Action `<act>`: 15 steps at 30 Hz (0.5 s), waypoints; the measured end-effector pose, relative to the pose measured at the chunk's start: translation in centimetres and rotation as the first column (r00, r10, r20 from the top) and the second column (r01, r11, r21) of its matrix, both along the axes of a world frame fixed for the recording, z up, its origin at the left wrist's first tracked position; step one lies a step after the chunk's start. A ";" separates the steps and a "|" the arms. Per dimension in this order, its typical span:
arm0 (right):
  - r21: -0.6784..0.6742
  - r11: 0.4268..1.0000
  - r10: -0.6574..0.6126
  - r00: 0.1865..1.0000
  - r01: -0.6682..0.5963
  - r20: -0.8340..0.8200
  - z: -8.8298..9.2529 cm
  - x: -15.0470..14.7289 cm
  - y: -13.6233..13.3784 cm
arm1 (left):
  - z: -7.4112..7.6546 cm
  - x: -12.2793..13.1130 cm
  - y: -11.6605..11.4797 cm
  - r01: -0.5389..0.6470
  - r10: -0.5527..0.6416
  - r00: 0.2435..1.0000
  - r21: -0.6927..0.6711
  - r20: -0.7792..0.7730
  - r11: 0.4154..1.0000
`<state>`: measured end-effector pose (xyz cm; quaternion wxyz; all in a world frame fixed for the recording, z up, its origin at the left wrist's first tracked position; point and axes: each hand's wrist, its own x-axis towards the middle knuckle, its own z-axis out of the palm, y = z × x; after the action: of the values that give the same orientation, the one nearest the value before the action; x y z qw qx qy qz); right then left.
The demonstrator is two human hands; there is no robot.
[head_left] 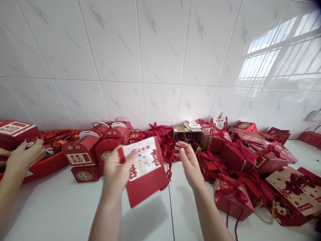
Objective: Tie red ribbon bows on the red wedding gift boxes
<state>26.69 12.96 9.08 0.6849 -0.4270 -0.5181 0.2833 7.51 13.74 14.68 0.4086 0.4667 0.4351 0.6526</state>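
Note:
My left hand is closed round a red gift box, its thumb lying on the white printed panel at the top. The box is tilted, and I cannot tell how deep it is. Just right of it, my right hand is raised with fingers apart and slightly bent, holding nothing that I can see. Behind those fingers stands an open cardboard box with dark red and tan pieces inside. A heap of red ribbons lies between both hands, towards the wall.
Several ribbon-tied red gift boxes are piled on the right. Red boxes with handles stand on the left. At far left, another person's hands work over a red basin of red packets. A tiled wall borders the white table.

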 end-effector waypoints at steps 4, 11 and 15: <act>-0.241 0.970 0.130 0.844 0.000 0.521 -2.8 2.9 2.4 | 1.1 -2.3 0.1 -0.288 0.286 0.956 0.020 0.069 0.958; -0.488 0.871 0.393 0.668 -0.051 0.632 -6.7 3.6 4.0 | 1.7 -1.8 -0.7 -0.303 0.301 0.953 0.059 0.044 0.951; -0.578 0.814 0.472 0.635 -0.049 0.612 -9.2 3.2 5.1 | 1.3 -1.7 -0.5 -0.274 0.273 0.962 0.056 0.024 0.960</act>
<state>29.88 18.09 -0.16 0.2291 -0.5856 -0.7111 0.3145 5.79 13.22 16.00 0.3041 0.4087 0.4728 0.7190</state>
